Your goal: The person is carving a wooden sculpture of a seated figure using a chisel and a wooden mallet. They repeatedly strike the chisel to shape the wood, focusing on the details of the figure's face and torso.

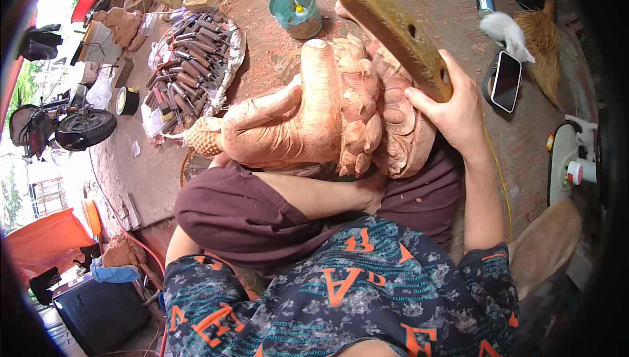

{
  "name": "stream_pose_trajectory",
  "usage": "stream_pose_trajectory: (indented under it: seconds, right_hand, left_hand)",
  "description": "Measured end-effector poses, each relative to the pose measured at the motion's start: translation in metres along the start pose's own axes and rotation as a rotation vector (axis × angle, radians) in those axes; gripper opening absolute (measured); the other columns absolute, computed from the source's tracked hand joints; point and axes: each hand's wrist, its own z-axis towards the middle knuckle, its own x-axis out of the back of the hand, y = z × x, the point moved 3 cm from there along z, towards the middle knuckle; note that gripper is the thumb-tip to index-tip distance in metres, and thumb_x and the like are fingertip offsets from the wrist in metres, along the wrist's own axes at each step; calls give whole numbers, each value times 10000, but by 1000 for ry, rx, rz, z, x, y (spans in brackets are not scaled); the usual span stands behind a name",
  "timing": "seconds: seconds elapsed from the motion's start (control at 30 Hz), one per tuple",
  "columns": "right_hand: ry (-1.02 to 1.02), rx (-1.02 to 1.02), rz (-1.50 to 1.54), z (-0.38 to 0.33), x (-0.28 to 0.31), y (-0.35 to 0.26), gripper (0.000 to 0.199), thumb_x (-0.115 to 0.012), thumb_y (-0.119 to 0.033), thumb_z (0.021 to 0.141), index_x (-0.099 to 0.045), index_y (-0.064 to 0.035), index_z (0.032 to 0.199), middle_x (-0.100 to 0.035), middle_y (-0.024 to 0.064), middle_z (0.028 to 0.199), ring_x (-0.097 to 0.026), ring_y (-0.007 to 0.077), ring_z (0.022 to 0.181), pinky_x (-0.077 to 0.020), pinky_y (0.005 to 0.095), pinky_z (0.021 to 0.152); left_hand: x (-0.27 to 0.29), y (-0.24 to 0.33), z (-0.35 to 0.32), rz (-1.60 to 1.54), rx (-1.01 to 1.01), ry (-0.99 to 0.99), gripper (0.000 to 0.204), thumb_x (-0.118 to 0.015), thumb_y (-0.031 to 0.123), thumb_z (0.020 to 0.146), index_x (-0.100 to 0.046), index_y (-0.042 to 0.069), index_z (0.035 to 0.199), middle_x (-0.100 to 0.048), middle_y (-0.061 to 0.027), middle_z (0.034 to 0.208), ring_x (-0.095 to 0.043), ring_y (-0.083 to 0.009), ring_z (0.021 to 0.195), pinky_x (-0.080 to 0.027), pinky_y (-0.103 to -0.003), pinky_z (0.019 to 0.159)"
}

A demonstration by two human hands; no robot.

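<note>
Across my crossed legs lies a carved reddish wooden statue [282, 118], a seated figure on a petalled base, its knobbly head to the left. My right hand [455, 105] grips the near end of a long, worn yellow-brown wooden bar [400, 33] with dark holes along it. The bar slants up and away over the statue's petalled base; whether it touches the wood I cannot tell. Only a sliver of my left hand [221, 160] shows, under the statue's neck beside my knee; its fingers are hidden.
Many wood-handled carving tools [193, 69] lie heaped on a sack at the left. A teal bucket [293, 24] stands beyond the statue. A white kitten [504, 33] is beside a phone [506, 82] at the right. A yellow cord [501, 180] runs along the floor. A motorbike [82, 128] stands far left.
</note>
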Motion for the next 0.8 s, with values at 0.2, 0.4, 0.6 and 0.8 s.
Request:
stream_pose_trajectory:
  seconds: [0.2,0.4,0.6,0.8]
  right_hand:
    - [34,151,-119,2,-19,-34,663,-871,-236,705,-607,8,1263,-684,211,1186,-690,364,1065,-542,408,925]
    - [22,234,-176,-5,-59,-64,514,-835,-210,699,-619,-137,1159,-660,120,1136,-701,358,936,-588,448,807]
    - [-56,112,-74,-11,-49,-46,572,-894,-325,704,-641,-109,1170,-650,132,1082,-670,350,982,-538,424,855]
    - [-294,-293,249,-64,-16,-12,564,-869,-194,763,-615,18,1221,-650,62,1168,-604,142,1043,-490,330,925]
  left_hand:
    - [86,-128,-103,-653,235,233,318,-674,251,979,-659,-25,1136,-726,-107,1000,-675,-175,870,-555,-319,764]
    - [161,-182,-168,-449,298,465,221,-672,190,997,-675,-6,1098,-714,-65,950,-654,-125,827,-553,-298,738]
    - [178,-130,-197,-225,300,654,228,-649,175,996,-652,-19,1117,-695,-60,842,-644,-116,690,-513,-279,593]
    - [166,-25,-193,224,-78,797,262,-672,150,952,-646,26,1181,-680,-62,821,-648,-97,707,-490,-263,614]
